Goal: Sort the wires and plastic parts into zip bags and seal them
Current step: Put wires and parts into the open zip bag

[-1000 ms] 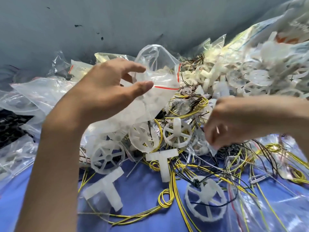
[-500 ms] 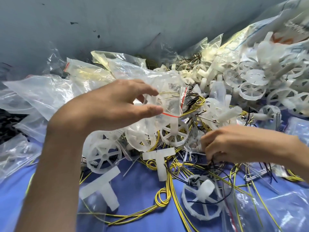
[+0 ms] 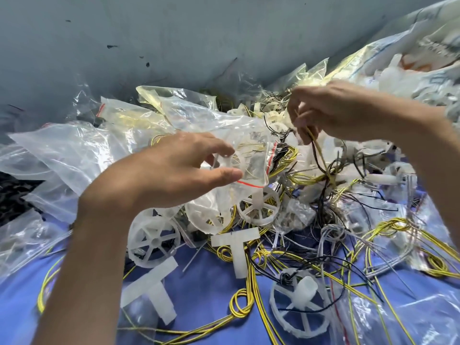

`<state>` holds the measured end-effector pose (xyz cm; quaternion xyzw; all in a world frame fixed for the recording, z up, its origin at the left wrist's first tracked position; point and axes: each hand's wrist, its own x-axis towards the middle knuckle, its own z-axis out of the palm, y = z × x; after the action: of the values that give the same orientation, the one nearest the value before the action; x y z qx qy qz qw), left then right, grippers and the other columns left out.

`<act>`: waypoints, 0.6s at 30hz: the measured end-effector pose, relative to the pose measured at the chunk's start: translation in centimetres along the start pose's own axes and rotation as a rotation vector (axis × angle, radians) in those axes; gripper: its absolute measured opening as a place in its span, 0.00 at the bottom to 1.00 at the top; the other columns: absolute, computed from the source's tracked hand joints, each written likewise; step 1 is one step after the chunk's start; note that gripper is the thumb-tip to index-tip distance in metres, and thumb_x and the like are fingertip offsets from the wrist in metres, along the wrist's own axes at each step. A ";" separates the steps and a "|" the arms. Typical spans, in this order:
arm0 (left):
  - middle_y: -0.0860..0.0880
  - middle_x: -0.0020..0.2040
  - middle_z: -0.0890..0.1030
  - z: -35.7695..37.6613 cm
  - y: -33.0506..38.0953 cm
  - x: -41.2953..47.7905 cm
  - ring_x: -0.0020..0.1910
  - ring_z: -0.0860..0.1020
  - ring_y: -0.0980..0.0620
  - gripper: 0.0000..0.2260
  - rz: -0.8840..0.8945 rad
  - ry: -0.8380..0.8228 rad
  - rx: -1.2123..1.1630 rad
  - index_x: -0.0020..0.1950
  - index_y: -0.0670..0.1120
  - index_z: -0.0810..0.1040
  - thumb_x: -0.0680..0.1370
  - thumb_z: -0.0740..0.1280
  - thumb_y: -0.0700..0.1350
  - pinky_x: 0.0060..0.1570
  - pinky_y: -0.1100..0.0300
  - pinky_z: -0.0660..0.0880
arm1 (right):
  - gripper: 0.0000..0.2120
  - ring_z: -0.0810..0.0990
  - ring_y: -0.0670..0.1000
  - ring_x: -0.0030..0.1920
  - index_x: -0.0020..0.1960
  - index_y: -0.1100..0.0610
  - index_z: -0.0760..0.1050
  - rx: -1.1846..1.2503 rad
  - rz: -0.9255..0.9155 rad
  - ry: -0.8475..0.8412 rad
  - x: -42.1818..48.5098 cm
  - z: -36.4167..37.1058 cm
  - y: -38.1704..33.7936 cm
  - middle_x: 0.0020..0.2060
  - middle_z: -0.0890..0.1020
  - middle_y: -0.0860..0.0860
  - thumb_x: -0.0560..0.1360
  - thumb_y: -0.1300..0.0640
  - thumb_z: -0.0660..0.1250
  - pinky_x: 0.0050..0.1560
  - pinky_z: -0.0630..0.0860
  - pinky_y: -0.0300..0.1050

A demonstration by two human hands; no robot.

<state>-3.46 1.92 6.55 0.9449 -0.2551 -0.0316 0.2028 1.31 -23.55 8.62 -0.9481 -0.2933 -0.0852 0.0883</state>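
Blue cloth [image 3: 206,290]; left grip [image 3: 169,170] tight on zip bag [image 3: 251,158], right grip [image 3: 336,113] on yellow wire [image 3: 319,151]

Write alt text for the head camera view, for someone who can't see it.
The left hand pinches a clear zip bag while the right hand grips a yellow wire above a tangle of wires and white plastic wheels on blue cloth.

We get bright, soft, even light with hardly any hard shadow. White glare streaks the clear zip bag [image 3: 251,155] held by the left hand [image 3: 171,170] and the loose bags [image 3: 69,148] at the desk's [image 3: 211,282] left edge. The right hand [image 3: 343,113] and its pinched yellow wire [image 3: 318,148] are motion-smeared (so is the heap [image 3: 423,58] at the far right corner), and the wide lens bows the grey wall [image 3: 174,46].
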 end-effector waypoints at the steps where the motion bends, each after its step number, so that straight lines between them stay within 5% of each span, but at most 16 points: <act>1: 0.62 0.54 0.75 0.1 0.1 0.0 0.54 0.74 0.65 0.35 -0.003 -0.006 0.001 0.66 0.55 0.73 0.63 0.55 0.70 0.59 0.54 0.73 | 0.06 0.79 0.46 0.35 0.45 0.50 0.68 0.011 0.008 0.039 0.4 -0.4 -0.3 0.32 0.79 0.42 0.77 0.60 0.63 0.40 0.76 0.46; 4: 0.63 0.55 0.72 0.2 0.3 0.0 0.54 0.73 0.65 0.33 -0.011 -0.003 0.007 0.67 0.58 0.72 0.65 0.56 0.69 0.60 0.55 0.72 | 0.06 0.78 0.40 0.33 0.45 0.50 0.70 0.087 0.015 0.135 1.4 -1.3 -1.3 0.32 0.80 0.42 0.76 0.59 0.64 0.39 0.73 0.43; 9: 0.51 0.72 0.62 1.3 1.9 0.5 0.72 0.58 0.54 0.33 0.016 0.179 0.046 0.69 0.56 0.69 0.68 0.56 0.68 0.71 0.50 0.61 | 0.07 0.79 0.51 0.31 0.46 0.55 0.71 0.483 -0.031 0.313 1.3 -2.1 -2.4 0.30 0.81 0.47 0.76 0.66 0.64 0.41 0.78 0.49; 14: 0.48 0.78 0.44 3.3 4.0 1.4 0.75 0.49 0.50 0.31 0.005 0.333 0.038 0.72 0.54 0.65 0.72 0.61 0.65 0.72 0.48 0.56 | 0.08 0.80 0.53 0.37 0.53 0.55 0.65 0.788 -0.100 0.579 0.7 -1.5 -3.5 0.32 0.83 0.43 0.77 0.61 0.63 0.40 0.78 0.45; 18: 0.47 0.77 0.53 4.0 4.7 1.6 0.74 0.54 0.50 0.27 0.065 0.500 0.004 0.69 0.52 0.69 0.74 0.62 0.64 0.70 0.48 0.58 | 0.10 0.82 0.50 0.35 0.57 0.60 0.65 0.951 -0.067 0.661 0.5 -0.4 -4.8 0.35 0.84 0.49 0.78 0.63 0.64 0.39 0.79 0.44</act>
<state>-4.88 -4.02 4.86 0.9150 -0.2272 0.2103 0.2586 -1.14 -19.46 9.70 -0.7175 -0.2860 -0.2382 0.5888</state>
